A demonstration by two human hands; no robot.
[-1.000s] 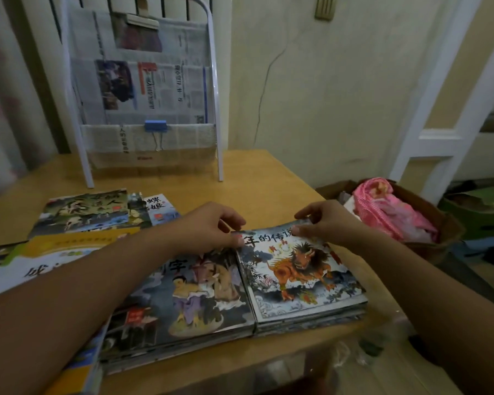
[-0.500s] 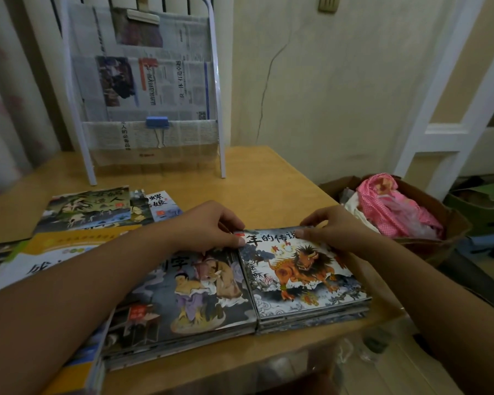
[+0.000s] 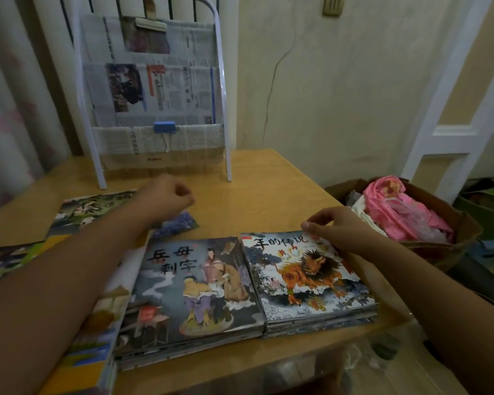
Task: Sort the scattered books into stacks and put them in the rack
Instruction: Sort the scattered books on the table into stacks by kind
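**Two stacks squared up near the edge, loose books to the left**

Two stacks of thin picture books lie side by side at the near edge of the counter (image 3: 268, 178). Left stack (image 3: 194, 292): dark cover with robed figures. Right stack (image 3: 311, 280): orange lion-like beast on top. Their inner edges touch or nearly so.

Right hand (image 3: 340, 229) rests at the far edge of the right stack, fingertips pinching or pressing the top cover's far corner; fingers bent. Left hand (image 3: 166, 198) is off the stacks, hovering further out over the counter, fingers curled loosely; I see nothing in it, though it is blurred. Just beyond it lies a small blue-purple book (image 3: 177, 226).

More loose books (image 3: 92, 209) spread along the left side, overlapping, some under the left forearm. A yellow-covered one (image 3: 97, 363) hangs at the near left corner.

The rack (image 3: 157, 89) stands at the far side of the counter, white frame, lined with newspaper held by a blue binder clip (image 3: 164, 127). No books in it as far as I can see.

Handling, my guess: thin, glossy softcovers, light singly, floppy and slippery in a pile. A stack would want both hands gripping opposite edges with thumbs on top, or the upper books will slide. Single ones lift easily by a corner.

Off the right edge sits a cardboard box (image 3: 451, 223) of pink cloth.
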